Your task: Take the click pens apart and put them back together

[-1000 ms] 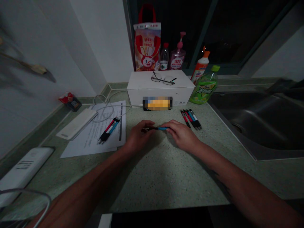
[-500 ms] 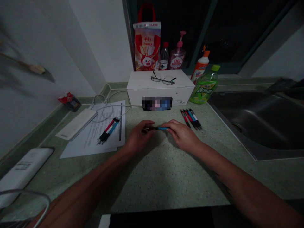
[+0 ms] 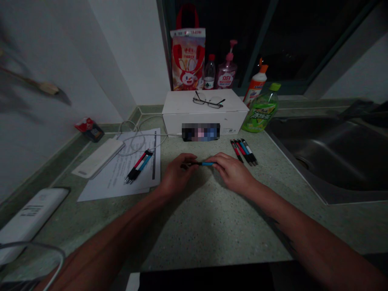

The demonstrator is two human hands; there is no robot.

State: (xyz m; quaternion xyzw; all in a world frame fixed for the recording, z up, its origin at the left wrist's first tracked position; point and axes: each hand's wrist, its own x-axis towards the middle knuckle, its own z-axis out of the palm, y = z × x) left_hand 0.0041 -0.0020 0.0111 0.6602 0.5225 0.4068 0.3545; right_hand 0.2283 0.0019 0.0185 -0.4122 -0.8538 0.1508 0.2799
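Observation:
Both hands meet over the middle of the green speckled counter [image 3: 212, 218], holding one blue and black pen [image 3: 201, 163] level between them. My left hand [image 3: 177, 174] pinches its dark end, fingers curled. My right hand [image 3: 232, 171] grips the blue end, fingers closed over it. A row of several pens [image 3: 244, 151] lies just right of my right hand. Three more pens [image 3: 138, 166] lie on a sheet of paper [image 3: 124, 173] to the left of my left hand.
A white box [image 3: 204, 110] with glasses [image 3: 208, 100] on top stands behind the hands. Bottles, a red bag and a green bottle [image 3: 260, 110] line the back. A steel sink [image 3: 333, 153] is at right. A power bank [image 3: 98, 157] with cable lies left.

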